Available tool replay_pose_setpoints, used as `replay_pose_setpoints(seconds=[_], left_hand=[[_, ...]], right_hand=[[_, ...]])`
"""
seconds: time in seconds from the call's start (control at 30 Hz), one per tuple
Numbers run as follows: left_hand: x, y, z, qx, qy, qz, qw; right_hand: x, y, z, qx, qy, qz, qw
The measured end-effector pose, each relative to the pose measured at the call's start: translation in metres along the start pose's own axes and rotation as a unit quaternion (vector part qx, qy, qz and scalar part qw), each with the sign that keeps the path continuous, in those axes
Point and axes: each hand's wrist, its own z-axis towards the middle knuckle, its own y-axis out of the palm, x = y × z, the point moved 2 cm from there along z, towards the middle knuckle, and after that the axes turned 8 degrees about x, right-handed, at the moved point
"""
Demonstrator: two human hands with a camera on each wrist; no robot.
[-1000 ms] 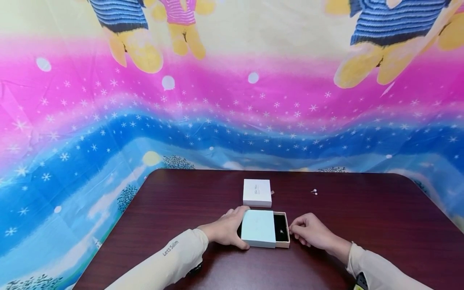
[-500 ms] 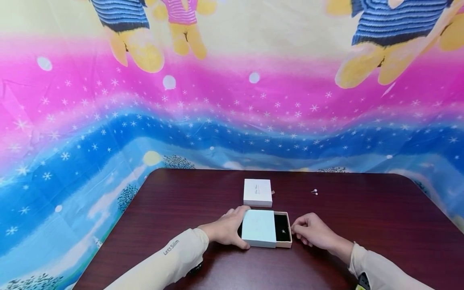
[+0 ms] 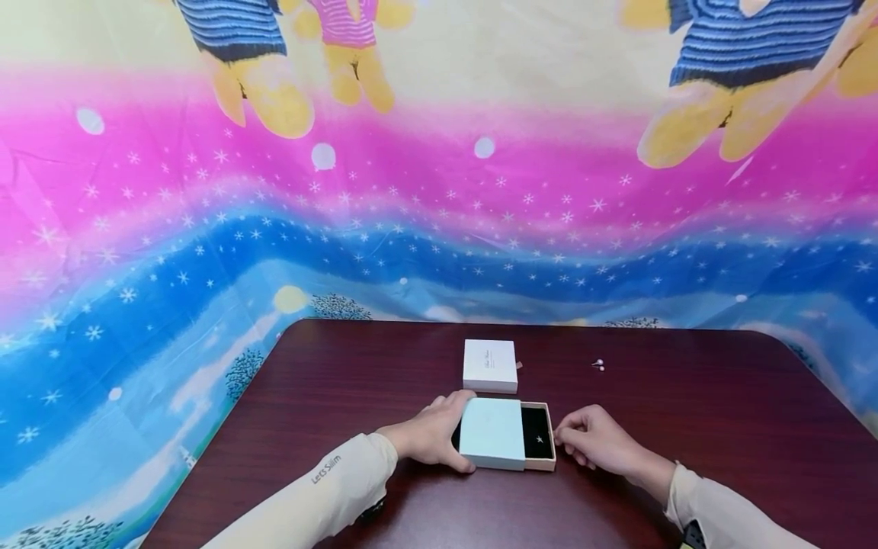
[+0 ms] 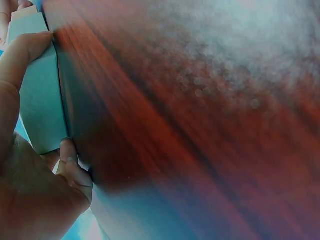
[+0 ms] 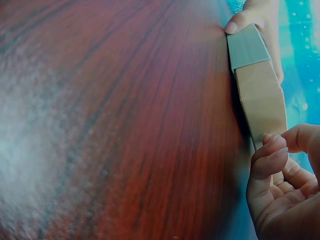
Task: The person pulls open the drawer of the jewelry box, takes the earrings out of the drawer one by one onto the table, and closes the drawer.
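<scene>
A pale blue jewelry box (image 3: 491,433) lies on the table, its sleeve partly off the drawer. My left hand (image 3: 432,438) grips the sleeve from the left, thumb on the near edge and fingers at the far edge. Out of the right end shows the tan-walled drawer (image 5: 260,95), lined in black, with a small silver star-shaped piece (image 3: 539,439) on the lining. My right hand (image 3: 595,441) has its fingers curled, thumb and fingertips pinching at the drawer's right end. Those fingers hide what exactly lies between the tips.
Just behind stands a white box (image 3: 490,364) with dark lettering and a small tab on its right. A pair of pearl earrings (image 3: 600,365) lies at the back right. The dark red wooden table (image 3: 343,366) meets a patterned cloth backdrop (image 3: 425,198).
The drawer has slid slightly farther right out of the sleeve, together with my right hand. My left hand keeps its grip on the sleeve. The head view has shifted a little.
</scene>
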Motion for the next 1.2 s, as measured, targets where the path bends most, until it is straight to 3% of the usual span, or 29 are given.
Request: replay_pose_setpoints(seconds=[1.2], left_hand=[[0.0006, -0.0012, -0.0005, 0.000, -0.002, 0.000, 1.0000]], right_hand=[[0.0037, -0.0093, -0.0054, 0.008, 0.005, -0.007, 1.000]])
